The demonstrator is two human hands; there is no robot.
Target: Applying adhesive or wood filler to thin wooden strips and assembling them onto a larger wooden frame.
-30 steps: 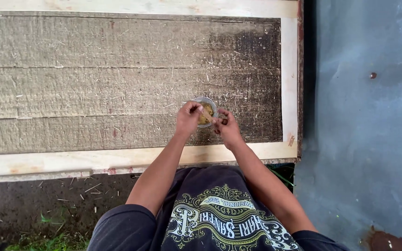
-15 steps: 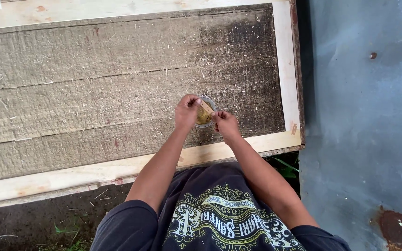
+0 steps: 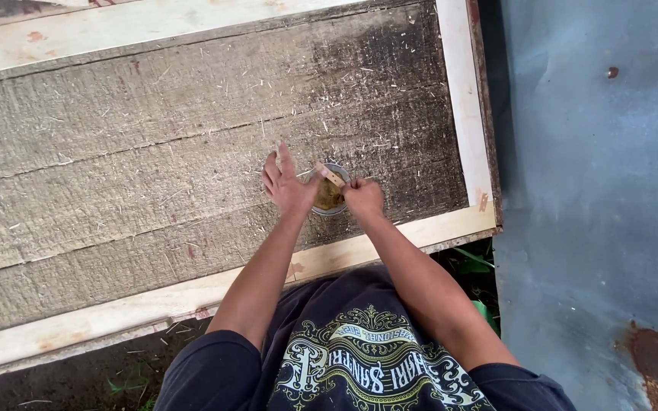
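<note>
A small clear cup (image 3: 330, 199) with yellow-brown paste stands on the grey weathered boards (image 3: 154, 167) near the lower right of a wooden panel. My left hand (image 3: 287, 183) rests against the cup's left side, thumb on its rim, the other fingers spread above the boards. My right hand (image 3: 362, 198) is closed around a short pale wooden stick (image 3: 330, 174) whose lower end dips into the cup. Both forearms reach up from the bottom of the view.
Pale new wood strips frame the panel along its near edge (image 3: 192, 297), right side (image 3: 462, 106) and top. A grey-blue metal sheet (image 3: 595, 190) with rust spots lies to the right. Dark soil and grass show below the panel. Sawdust and chips litter the boards.
The view has tilted and shifted. My left hand's fingers have opened out from the cup's rim, and the stick in my right hand now points up and left in the cup.
</note>
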